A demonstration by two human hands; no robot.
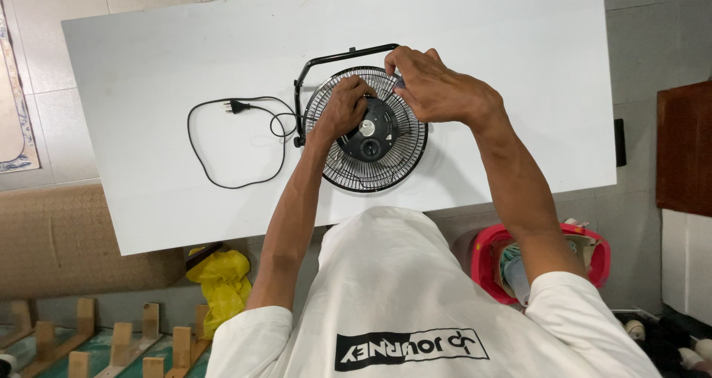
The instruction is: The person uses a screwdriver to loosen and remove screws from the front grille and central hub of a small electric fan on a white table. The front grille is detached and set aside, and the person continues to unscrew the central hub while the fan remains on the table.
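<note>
Your left hand presses down on the black wire grille of the fan, fingers curled onto it. Your right hand pinches the grille's upper rim with fingers close together. The fan lies face-down on the white surface, its cord looped to the left.

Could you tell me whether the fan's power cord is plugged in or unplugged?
Unplugged: the plug lies loose on the white table, its black cord looping back to the fan.
</note>
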